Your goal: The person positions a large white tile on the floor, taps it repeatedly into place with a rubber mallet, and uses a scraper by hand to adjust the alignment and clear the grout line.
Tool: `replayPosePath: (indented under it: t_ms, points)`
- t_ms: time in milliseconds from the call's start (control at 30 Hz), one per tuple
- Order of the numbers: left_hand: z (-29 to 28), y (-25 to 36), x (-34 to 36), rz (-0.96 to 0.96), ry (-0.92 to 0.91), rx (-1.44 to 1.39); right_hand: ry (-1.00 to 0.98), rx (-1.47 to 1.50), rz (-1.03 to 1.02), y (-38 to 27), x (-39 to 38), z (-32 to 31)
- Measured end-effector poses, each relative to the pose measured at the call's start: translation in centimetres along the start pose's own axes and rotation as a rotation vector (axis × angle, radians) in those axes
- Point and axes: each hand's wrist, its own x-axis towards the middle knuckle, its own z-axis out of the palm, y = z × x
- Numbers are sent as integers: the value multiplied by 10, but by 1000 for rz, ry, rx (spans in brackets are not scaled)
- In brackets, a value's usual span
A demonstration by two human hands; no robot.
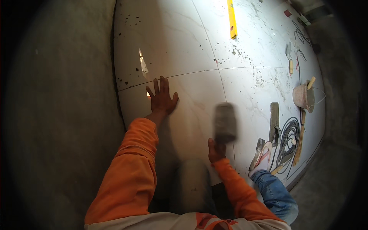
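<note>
My left hand (161,97) rests palm down with fingers spread on a white marbled tile (180,119), just below a joint line, close to the left edge of the tiling. My right hand (217,150) grips a dark mallet (225,120), whose blurred head is upright above the tile to the right of my left hand. Small dark specks of debris lie on the tiles, and thin joint lines cross above and between my hands.
A yellow level (232,19) lies ahead. Rightward are a trowel (290,65), bucket (301,96), coiled cable (287,138), straw broom (300,142) and mortar-smeared bar (274,119). A jeans-clad leg (274,191) with sandalled foot is lower right. Bare concrete (65,107) borders the left.
</note>
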Motion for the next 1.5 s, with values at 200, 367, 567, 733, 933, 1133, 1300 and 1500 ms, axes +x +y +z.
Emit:
replayPosePath:
  t_ms: [200, 367, 567, 733, 933, 1133, 1300, 1500]
  points:
    - [-2, 11, 5, 23, 30, -37, -245, -96, 166, 29, -13, 2]
    - [3, 2, -2, 13, 44, 6, 113, 529, 64, -11, -19, -16]
    - [1, 2, -1, 11, 64, -6, 27, 272, 189, 7, -14, -18]
    - [3, 14, 7, 39, 54, -8, -178, -61, 289, 46, -31, 7]
    - [-12, 7, 42, 516, 87, 70, 61, 230, 254, 34, -35, 3]
    - [-2, 0, 30, 513, 64, 81, 35, 282, 149, 10, -49, -13]
    - [-8, -15, 29, 374, 33, 81, -128, 153, 127, -6, -33, -9]
    - [2, 18, 16, -90, 136, -77, -418, -41, 427, 67, -64, 17]
